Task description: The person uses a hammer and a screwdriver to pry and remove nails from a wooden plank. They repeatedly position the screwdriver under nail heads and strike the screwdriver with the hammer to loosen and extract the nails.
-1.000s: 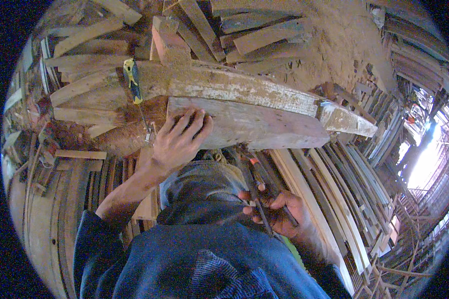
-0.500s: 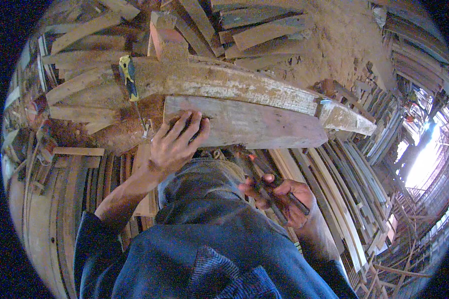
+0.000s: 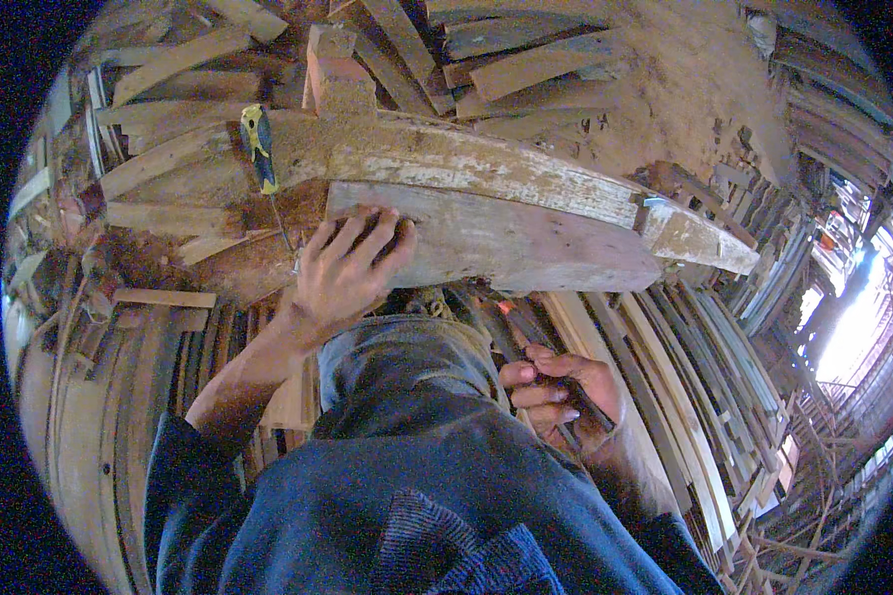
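Note:
A thick greyish-pink wooden block (image 3: 516, 233), rounded at its right end, lies in front of me against a long curved timber. My left hand (image 3: 349, 263) rests on the block's left end, fingers spread and slightly bent on its face; the thumb is hidden. Low on the right, my right hand (image 3: 571, 392) is closed round a dark two-legged tool (image 3: 522, 330) with an orange-red spot near its far end. Its exact kind cannot be made out. To the left of my left hand stands a screwdriver (image 3: 258, 149) with a yellow and black handle, slightly tilted.
The curved timber (image 3: 486, 159), dusty with whitish patches, runs behind the block. A squared wood piece (image 3: 337, 74) rises at its back. Curved offcuts (image 3: 184, 104) are heaped at the far left. Long strips of wood (image 3: 655, 397) lie in rows at the right.
My right hand has turned the two-legged tool slightly and shifted its fingers round it. My left hand stays on the block. The whole view has shifted a little.

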A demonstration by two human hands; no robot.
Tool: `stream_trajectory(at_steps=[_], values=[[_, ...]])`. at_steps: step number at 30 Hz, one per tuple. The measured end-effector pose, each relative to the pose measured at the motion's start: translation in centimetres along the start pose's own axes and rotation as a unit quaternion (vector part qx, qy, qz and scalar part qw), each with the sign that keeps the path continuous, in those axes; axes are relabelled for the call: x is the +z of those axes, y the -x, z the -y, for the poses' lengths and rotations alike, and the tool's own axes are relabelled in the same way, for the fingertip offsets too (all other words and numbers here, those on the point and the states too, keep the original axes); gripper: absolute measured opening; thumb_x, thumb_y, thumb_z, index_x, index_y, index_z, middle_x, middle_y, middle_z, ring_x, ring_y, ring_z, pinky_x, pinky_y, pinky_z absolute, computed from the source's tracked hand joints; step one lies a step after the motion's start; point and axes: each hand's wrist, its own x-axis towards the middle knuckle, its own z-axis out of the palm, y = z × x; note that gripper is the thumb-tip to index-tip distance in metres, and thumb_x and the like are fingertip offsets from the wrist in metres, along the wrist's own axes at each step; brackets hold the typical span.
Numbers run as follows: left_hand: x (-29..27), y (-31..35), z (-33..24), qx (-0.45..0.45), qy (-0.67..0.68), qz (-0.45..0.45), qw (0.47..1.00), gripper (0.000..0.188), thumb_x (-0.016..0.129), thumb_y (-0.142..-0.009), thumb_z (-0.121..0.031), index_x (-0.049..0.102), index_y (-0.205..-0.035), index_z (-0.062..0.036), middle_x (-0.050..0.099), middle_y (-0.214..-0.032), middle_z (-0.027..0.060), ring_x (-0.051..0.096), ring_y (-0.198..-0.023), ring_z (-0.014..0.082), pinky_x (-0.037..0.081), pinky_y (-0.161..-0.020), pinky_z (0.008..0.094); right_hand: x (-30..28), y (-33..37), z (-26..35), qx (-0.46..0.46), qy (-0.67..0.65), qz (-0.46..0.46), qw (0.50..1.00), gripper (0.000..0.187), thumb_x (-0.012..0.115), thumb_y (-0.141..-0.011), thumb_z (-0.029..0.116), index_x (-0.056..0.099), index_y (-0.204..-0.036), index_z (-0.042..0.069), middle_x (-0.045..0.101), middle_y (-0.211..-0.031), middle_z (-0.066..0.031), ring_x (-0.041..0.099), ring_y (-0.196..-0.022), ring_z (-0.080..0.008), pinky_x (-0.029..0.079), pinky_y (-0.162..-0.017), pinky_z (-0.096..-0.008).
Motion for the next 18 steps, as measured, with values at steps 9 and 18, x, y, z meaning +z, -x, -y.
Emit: stream_trajectory(at_steps=[9,18], values=[[-0.6,-1.7,0.3,-0.023,0.044,0.012,0.999,0.050,0.072,-0.059,-0.019,0.065,-0.108,-0.0172,0.062,-0.110,0.0024,0.059,-0.101,0.0236,0.049,-0.084,0.0398,-1.2,0.2,0.8,-0.009,0.063,0.027,0.998,0.006,0.050,-0.094,0.011,0.045,-0.092,0.011,0.040,-0.090,-0.0048,0.039,-0.060,-0.0086,0.034,-0.041,-0.0219],[-0.1,-3.1,1.6,-0.065,0.077,0.108,0.989,0.065,0.078,-0.053,-0.037,0.066,-0.116,-0.0226,0.065,-0.114,0.0042,0.061,-0.105,0.0296,0.045,-0.097,0.0509,-4.3,0.3,4.7,0.040,0.206,0.094,0.973,0.015,0.059,-0.089,0.008,0.047,-0.087,0.018,0.040,-0.090,-0.0034,0.038,-0.057,-0.0082,0.031,-0.042,-0.0204]])
